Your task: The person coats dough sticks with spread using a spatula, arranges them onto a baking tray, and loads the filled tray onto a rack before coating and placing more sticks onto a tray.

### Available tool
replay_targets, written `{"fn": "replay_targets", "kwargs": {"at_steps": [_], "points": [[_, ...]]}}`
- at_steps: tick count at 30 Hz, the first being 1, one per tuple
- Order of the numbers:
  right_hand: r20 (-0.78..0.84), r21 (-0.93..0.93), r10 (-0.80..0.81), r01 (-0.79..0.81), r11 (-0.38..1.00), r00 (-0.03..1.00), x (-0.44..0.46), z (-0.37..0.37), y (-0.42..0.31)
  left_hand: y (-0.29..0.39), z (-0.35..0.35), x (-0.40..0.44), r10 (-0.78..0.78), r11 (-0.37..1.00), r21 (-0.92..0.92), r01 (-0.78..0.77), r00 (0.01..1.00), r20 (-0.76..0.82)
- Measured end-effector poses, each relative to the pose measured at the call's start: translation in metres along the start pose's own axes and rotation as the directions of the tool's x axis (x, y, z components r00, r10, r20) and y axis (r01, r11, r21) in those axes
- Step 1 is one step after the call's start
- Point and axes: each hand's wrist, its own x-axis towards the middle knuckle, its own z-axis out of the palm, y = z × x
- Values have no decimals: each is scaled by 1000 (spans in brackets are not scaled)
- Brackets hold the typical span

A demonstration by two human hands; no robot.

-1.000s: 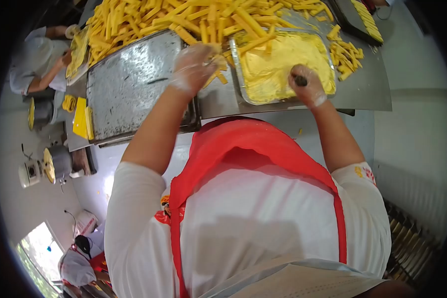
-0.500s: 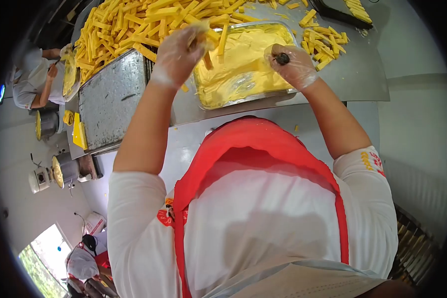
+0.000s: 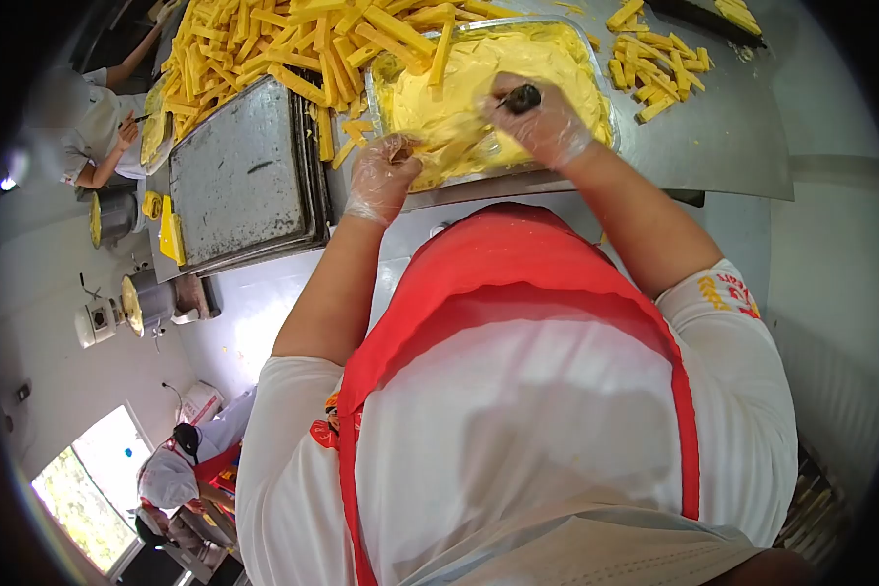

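Observation:
My left hand, in a clear plastic glove, is closed at the tray's near left edge. It pinches a yellow cake stick, partly blurred and hidden by the fingers. My right hand, gloved too, grips a spatula by its dark handle; the blurred blade points left toward the stick, low over the cream. Pale yellow cream fills the metal tray. A few cake sticks rest across the tray's far left corner.
A large pile of cake sticks lies at the back left, beside stacked dark baking trays. Shorter pieces lie right of the cream tray. A co-worker stands at the left; another person is farther off.
My left hand has come down from above the tray to its near edge. My right hand has shifted left over the cream with the spatula. The view has shifted slightly.

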Motion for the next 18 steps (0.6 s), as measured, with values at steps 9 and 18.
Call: {"fn": "replay_targets", "kwargs": {"at_steps": [9, 18], "points": [[-19, -161, -94, 90, 983, 995, -1, 2, -12, -18, -10, 16, 315, 894, 349, -281, 948, -45], [-66, -115, 18, -26, 993, 998, -1, -1, -29, -6, -5, 10, 386, 876, 310, -369, 922, 6]]}}
